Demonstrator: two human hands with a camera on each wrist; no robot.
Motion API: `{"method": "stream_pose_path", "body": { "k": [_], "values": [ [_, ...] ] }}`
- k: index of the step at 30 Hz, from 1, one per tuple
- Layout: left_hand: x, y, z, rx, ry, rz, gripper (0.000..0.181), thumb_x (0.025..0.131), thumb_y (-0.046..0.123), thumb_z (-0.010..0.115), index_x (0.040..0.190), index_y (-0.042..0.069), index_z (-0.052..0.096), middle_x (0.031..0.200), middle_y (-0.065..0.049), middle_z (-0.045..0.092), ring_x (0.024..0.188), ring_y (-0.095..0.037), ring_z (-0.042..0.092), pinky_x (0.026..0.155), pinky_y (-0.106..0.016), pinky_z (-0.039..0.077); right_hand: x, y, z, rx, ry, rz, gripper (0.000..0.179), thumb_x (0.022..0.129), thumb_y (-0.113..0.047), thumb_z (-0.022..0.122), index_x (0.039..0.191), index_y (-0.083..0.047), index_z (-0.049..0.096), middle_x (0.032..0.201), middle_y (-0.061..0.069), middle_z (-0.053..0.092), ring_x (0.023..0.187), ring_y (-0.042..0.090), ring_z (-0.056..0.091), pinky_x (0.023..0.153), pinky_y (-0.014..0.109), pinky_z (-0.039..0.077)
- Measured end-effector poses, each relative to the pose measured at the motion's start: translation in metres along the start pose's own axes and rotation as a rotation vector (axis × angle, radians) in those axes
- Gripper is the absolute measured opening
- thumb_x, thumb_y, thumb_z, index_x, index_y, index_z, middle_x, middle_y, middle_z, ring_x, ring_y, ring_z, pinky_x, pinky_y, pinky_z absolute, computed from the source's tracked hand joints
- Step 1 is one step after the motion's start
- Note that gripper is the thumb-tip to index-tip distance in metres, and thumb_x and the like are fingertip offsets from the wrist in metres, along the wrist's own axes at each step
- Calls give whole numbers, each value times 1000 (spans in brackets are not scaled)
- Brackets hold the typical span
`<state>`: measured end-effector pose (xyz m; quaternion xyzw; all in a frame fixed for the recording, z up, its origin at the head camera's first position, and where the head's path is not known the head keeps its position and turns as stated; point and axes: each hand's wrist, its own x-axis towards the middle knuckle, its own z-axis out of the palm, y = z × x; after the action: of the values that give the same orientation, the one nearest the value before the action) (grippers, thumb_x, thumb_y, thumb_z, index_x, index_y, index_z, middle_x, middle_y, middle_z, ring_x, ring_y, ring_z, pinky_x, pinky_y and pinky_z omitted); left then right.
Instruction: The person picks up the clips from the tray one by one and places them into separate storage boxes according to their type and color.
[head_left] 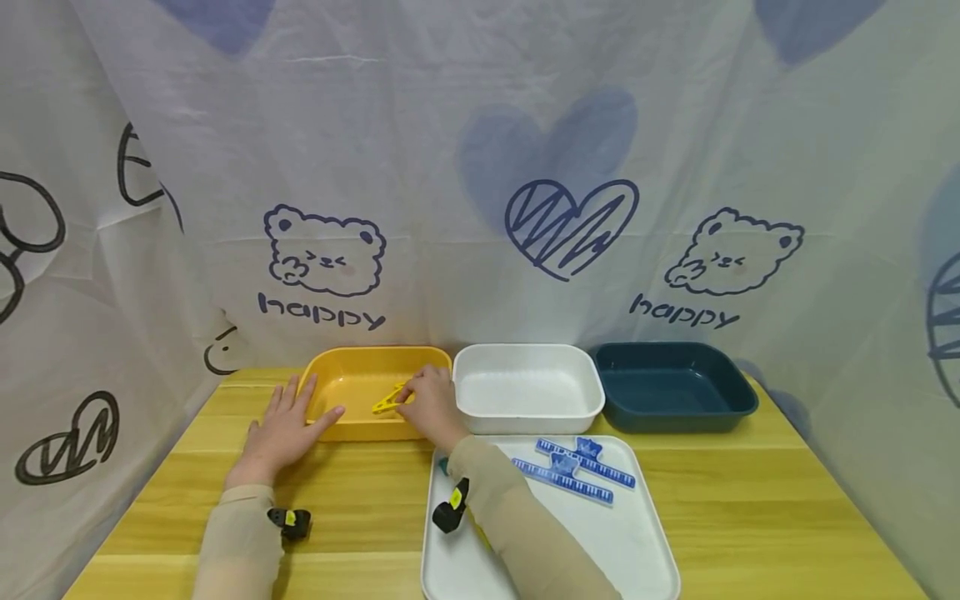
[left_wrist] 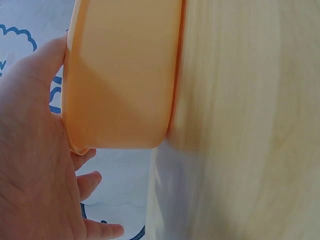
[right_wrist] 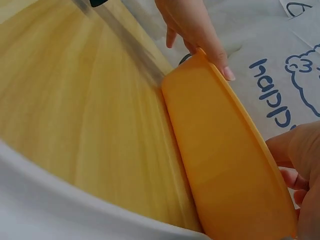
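Note:
My left hand [head_left: 281, 432] rests with spread, straight fingers on the left corner of the yellow bin [head_left: 352, 431]. In the left wrist view its thumb and fingers lie along the rim. Over the right part of that bin, my right hand [head_left: 432, 404] pinches a small yellow clip [head_left: 386, 402] between thumb and fingertips. The clip's right end is hidden by the fingers, and I cannot tell whether it touches the bin floor. The right wrist view shows the right hand [right_wrist: 305, 160] at the bin's rim; the clip is hidden there.
Beside the yellow bin stand a white bin [head_left: 528, 421] and a dark teal bin [head_left: 675, 421]. A white tray [head_left: 630, 558] in front bears two blue piano-key-patterned clips [head_left: 585, 461]. A teal piece [head_left: 443, 466] and a yellow piece [head_left: 480, 533] there are partly covered by the right forearm.

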<state>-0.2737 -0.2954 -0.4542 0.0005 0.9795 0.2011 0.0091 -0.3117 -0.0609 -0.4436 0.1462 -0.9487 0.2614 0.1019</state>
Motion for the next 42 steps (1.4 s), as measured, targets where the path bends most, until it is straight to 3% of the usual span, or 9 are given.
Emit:
{"method": "stream_pose_path", "body": {
  "k": [8,16,30,42],
  "values": [
    [0,0,-1,13,5,-8,98,90,77,31,158,14,3,163,-24,-1,148,-51,0,102,-83,10,9,-4,1,-65,7,-87,8,76,-25,81,72,-20,76,94,0,61,94,18,48,79,28,39],
    [1,2,-1,13,6,-10,98,89,79,30,158,14,4,163,-24,0,148,-50,0,102,-83,11,20,-9,8,-73,-69,-60,14,78,-24,81,66,-21,73,89,-3,58,93,17,43,78,27,36],
    [2,-1,2,4,9,-7,98,89,79,29,158,15,2,163,-23,-3,148,-50,-1,102,-83,10,29,-9,17,-172,-109,-80,16,79,-20,76,64,-23,70,89,-4,56,95,18,43,77,29,36],
    [3,-3,3,-6,7,-12,99,88,80,29,158,14,2,163,-22,-5,148,-50,-2,102,-83,9,32,-14,14,-148,-248,-32,20,83,-25,77,64,-19,72,87,-4,56,96,18,41,83,31,36]
  ]
}}
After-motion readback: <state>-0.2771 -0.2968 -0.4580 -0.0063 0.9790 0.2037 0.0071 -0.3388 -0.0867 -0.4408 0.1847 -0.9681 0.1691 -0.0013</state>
